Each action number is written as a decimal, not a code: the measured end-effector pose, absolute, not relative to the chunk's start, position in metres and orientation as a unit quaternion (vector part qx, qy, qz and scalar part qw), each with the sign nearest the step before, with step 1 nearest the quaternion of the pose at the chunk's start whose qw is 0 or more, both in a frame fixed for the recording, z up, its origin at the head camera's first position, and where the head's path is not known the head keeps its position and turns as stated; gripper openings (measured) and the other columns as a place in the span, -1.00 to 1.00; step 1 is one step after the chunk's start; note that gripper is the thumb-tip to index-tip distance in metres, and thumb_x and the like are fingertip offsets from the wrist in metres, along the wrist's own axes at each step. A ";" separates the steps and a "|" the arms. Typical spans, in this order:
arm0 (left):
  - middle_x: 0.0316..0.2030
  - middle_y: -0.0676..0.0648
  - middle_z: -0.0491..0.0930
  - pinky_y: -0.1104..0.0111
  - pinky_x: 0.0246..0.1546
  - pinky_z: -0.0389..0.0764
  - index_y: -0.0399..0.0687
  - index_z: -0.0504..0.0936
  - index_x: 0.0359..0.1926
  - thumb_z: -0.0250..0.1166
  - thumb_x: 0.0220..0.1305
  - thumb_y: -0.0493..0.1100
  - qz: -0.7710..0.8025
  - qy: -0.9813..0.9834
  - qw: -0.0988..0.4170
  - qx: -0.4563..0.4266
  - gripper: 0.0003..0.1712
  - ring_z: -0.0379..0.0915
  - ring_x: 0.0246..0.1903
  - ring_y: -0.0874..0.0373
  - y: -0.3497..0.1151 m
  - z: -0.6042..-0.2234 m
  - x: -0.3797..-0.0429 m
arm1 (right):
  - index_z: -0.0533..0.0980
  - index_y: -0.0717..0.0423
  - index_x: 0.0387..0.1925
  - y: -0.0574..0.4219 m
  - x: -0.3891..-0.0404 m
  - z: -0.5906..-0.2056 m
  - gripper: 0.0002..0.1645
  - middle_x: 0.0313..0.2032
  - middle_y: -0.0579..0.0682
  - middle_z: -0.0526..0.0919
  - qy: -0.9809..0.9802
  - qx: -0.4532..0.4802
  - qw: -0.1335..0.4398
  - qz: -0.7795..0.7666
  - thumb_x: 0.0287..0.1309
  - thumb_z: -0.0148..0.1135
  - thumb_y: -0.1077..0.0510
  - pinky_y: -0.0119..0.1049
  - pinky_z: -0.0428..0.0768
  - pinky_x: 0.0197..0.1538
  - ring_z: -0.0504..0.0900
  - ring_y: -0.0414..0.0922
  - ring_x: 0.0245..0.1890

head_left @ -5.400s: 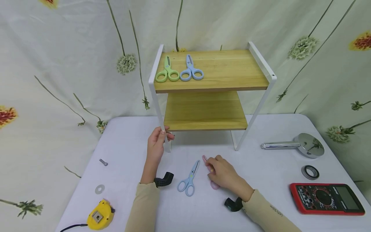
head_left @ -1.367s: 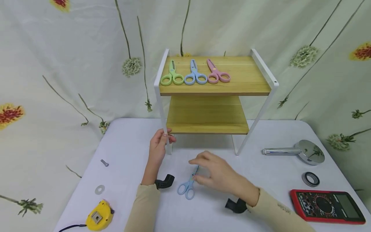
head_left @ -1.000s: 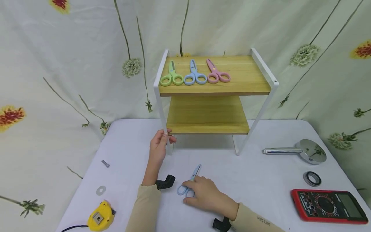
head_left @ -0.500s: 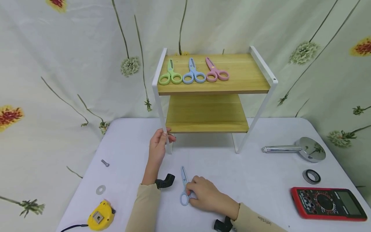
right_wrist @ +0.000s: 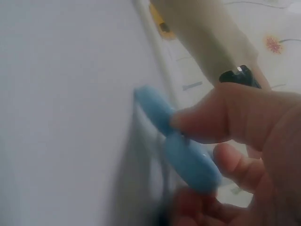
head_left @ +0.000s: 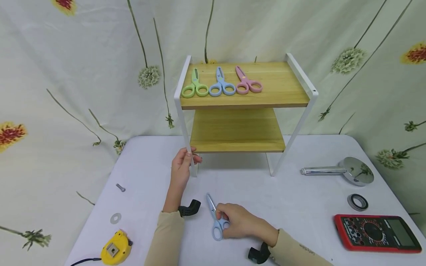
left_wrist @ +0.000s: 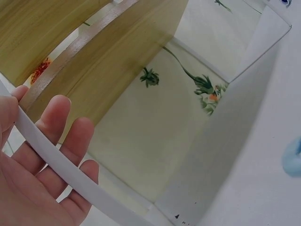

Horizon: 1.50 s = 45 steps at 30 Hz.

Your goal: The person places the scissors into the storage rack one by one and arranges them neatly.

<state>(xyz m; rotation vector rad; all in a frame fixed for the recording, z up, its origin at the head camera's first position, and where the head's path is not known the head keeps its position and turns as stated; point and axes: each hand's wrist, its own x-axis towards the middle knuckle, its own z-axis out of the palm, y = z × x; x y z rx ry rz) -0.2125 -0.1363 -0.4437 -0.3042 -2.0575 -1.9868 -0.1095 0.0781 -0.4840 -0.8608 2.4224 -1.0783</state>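
Observation:
In the head view my right hand pinches a pair of light blue scissors low over the front middle of the table, blades toward the shelf. The right wrist view shows my thumb on the blue handles. My left hand grips the front left leg of a two-tier wooden shelf, and the white frame crosses its fingers in the left wrist view. On the top tier lie green scissors, blue scissors and pink scissors, side by side.
Along the right side lie a shower head, a roll of tape and a red multimeter. On the left are a bolt, a washer and a yellow tape measure.
The pink scissors went from the table to the top tier. My right hand then took hold of the light blue scissors and turned their blades leftward. The left hand stayed on the leg.

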 end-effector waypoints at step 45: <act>-0.48 0.28 0.66 0.44 -0.20 0.54 -0.50 0.47 0.06 -0.06 0.61 -0.25 -0.689 -0.700 0.137 -0.125 -0.67 0.61 -0.36 0.39 -0.137 -0.446 -0.215 | 0.63 0.25 0.02 0.208 -0.203 -0.186 -0.66 -0.37 -0.09 0.67 0.897 -0.157 -0.168 -0.378 0.23 0.31 0.20 -0.54 0.49 -0.43 0.54 -0.23 -0.50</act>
